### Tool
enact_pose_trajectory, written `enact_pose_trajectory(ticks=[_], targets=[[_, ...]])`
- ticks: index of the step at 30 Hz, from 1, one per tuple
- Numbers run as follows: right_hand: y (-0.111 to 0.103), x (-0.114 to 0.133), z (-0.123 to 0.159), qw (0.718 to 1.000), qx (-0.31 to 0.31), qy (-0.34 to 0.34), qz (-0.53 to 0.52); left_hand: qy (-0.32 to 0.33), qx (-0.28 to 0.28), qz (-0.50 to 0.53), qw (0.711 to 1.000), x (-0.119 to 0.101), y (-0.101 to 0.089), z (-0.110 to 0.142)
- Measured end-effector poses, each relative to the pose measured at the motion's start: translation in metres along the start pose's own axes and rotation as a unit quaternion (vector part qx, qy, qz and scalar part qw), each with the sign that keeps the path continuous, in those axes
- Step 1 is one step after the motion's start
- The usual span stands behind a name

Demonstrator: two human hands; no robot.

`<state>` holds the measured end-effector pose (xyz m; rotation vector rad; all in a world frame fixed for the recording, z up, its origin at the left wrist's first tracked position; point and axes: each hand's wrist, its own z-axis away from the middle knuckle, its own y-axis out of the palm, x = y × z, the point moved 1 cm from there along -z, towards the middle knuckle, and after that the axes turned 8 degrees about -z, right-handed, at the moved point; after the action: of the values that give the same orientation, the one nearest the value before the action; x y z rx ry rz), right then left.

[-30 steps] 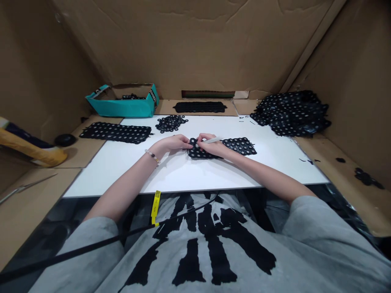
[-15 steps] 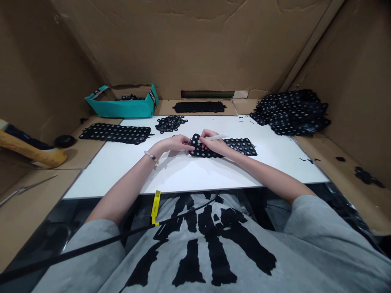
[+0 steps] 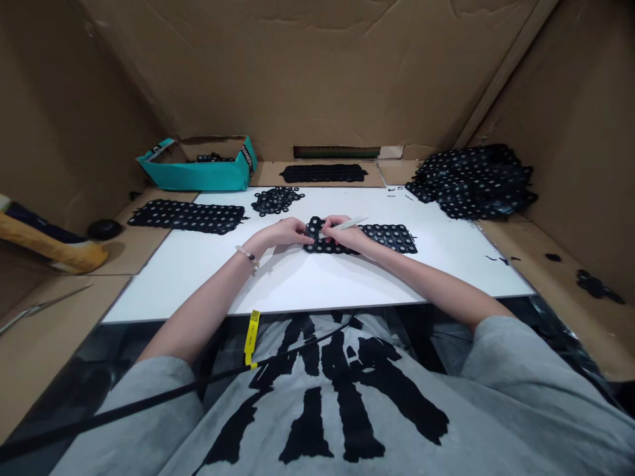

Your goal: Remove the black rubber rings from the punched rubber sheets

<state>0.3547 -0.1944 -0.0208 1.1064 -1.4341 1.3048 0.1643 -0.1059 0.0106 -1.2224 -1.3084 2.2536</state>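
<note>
A white pen-like tool (image 3: 351, 223) is gripped in my right hand (image 3: 343, 233), its tip down against a black sheet of round pieces with pale centres (image 3: 322, 246). My left hand (image 3: 288, 233) pinches the left end of this sheet between thumb and fingers. Part of the sheet is folded over or lies on another piece near my fingers; I cannot tell which. To the right of my right hand the black sheet (image 3: 391, 238) shows rows of rings. A heap of small loose black rings (image 3: 276, 200) lies just beyond my left hand.
On the left are another dotted black sheet (image 3: 188, 216), a teal box (image 3: 198, 175) with black rings, a yellow-and-dark tube (image 3: 59, 241) and scissors (image 3: 44, 305). A black strip (image 3: 323, 173) lies at the back. Stacked dotted sheets (image 3: 471, 182) stand right. Cardboard walls (image 3: 317, 79) surround the white board (image 3: 317, 284).
The pen-like tool's tip has shifted slightly down and left on the sheet. The sheet's left end and both hands have moved a little left.
</note>
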Motion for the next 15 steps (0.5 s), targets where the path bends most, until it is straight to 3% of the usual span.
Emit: enact_pose_trajectory(ticks=[5, 10, 15], targets=[[0.001, 0.005, 0.005, 1.000, 0.001, -0.017, 0.018, -0.024, -0.005, 0.034, 0.999, 0.000, 0.002, 0.000], [0.009, 0.014, 0.013, 0.984, -0.018, -0.126, 0.127, -0.032, -0.001, 0.100, 0.994, -0.001, 0.003, -0.001], [0.013, 0.014, 0.011, 0.973, -0.027, -0.160, 0.167, -0.020, -0.008, 0.138, 0.990, -0.004, 0.001, 0.001]])
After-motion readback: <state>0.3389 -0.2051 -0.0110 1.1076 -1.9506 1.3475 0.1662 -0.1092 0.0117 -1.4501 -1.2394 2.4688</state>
